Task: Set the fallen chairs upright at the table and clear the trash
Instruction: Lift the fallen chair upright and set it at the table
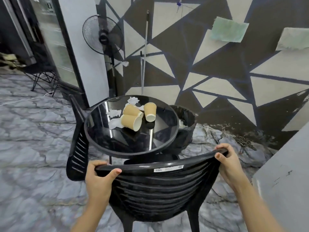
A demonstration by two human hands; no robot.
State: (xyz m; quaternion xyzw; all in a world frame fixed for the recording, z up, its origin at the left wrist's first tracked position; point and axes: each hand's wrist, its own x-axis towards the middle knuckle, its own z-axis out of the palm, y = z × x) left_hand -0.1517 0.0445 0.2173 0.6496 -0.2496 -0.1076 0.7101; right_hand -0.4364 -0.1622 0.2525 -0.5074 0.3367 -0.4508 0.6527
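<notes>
Black plastic chair [155, 190]: upright on the floor at the near edge of the round table [100, 136], slatted back tall-axis vertical, seat facing the table. Left hand [98, 180] and right hand [229, 163], fingers wrapped shut over the top rail's two ends. Judged light, rigid, smooth; rail is the natural hold.

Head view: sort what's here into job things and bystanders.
Job: chair held at its back by left hand and right hand; second chair; table; paper cups; crumpled paper; bin.
Bystanders: fan; cloths on wall; mop handle.
</notes>
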